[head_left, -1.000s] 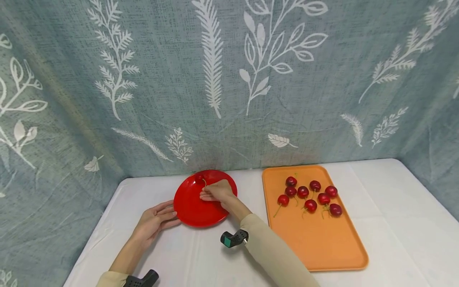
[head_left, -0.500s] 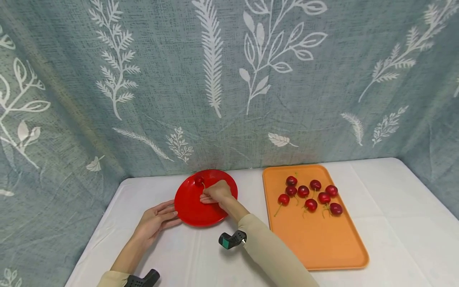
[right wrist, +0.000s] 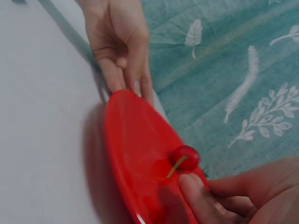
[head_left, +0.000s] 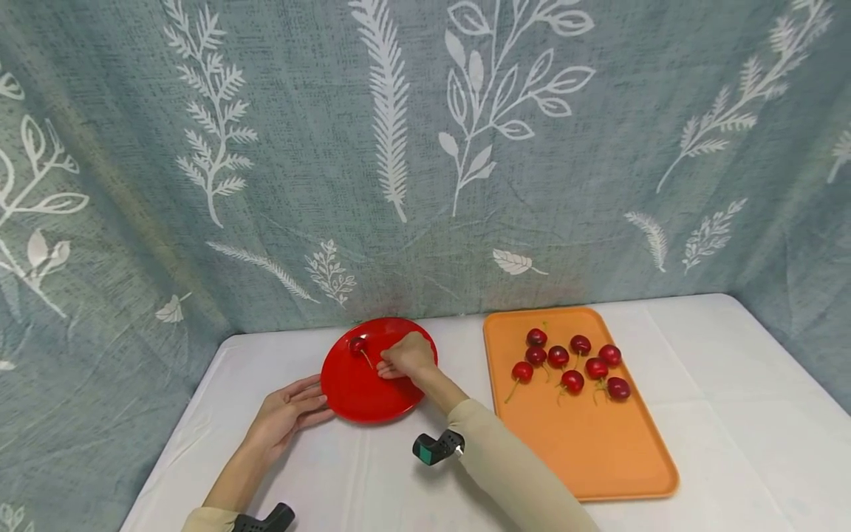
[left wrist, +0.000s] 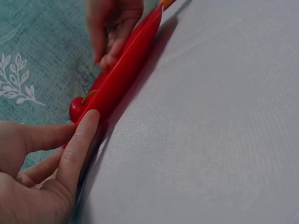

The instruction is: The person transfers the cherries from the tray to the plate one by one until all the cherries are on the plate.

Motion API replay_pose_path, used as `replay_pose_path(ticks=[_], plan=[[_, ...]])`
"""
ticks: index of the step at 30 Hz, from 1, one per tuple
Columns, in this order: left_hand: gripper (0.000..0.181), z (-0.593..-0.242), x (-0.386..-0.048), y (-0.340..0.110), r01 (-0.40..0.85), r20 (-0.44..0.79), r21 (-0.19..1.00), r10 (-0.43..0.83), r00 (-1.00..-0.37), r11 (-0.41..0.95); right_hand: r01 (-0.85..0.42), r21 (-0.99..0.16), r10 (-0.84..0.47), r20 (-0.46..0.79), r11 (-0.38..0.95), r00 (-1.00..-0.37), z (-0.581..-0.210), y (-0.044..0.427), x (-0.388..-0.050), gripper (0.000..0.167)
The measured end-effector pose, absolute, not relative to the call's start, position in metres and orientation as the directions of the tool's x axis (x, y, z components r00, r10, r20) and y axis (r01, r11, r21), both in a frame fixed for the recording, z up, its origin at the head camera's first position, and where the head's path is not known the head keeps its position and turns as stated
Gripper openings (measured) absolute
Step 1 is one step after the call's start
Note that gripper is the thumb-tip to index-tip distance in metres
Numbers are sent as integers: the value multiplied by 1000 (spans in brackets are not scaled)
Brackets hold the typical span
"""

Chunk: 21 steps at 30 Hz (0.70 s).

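Note:
The red plate (head_left: 359, 395) is on the white tablecloth, with my left hand (head_left: 282, 417) at its left rim. In the left wrist view, the thumb and fingers of my left hand (left wrist: 51, 172) pinch the rim between them. One cherry (head_left: 357, 344) lies on the plate near its far left edge, its green stem trailing toward my right hand (head_left: 408, 356). Loosely bent, my right fingers hover over the plate and hold nothing. The right wrist view has the stem tip just beside the thumb, with the cherry (right wrist: 186, 157) resting on the plate.
To the right lies an orange tray (head_left: 585, 451) bearing several stemmed cherries (head_left: 572, 381) in its far half. A blue-green cloth (head_left: 425, 148) with white leaf prints hangs behind the table. White tablecloth (head_left: 359, 480) shows in front of the plate.
The cherry on the plate has shifted slightly left and toward me, and its stem has come away from my right fingers. My left hand stays on the plate's rim.

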<state>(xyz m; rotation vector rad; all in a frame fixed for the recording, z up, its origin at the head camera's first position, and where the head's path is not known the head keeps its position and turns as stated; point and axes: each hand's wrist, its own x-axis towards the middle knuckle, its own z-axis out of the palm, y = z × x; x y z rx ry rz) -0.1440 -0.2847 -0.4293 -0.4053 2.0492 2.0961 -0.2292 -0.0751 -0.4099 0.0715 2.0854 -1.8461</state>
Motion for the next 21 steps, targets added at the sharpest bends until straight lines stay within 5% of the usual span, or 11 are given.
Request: replay_pose_path(ticks=[21], plan=[[58,-434,-145,-287,-321,-324,946,-54,-945,-48,59,-988,-336,-104,142,-936,-374,-19,-230,24]])
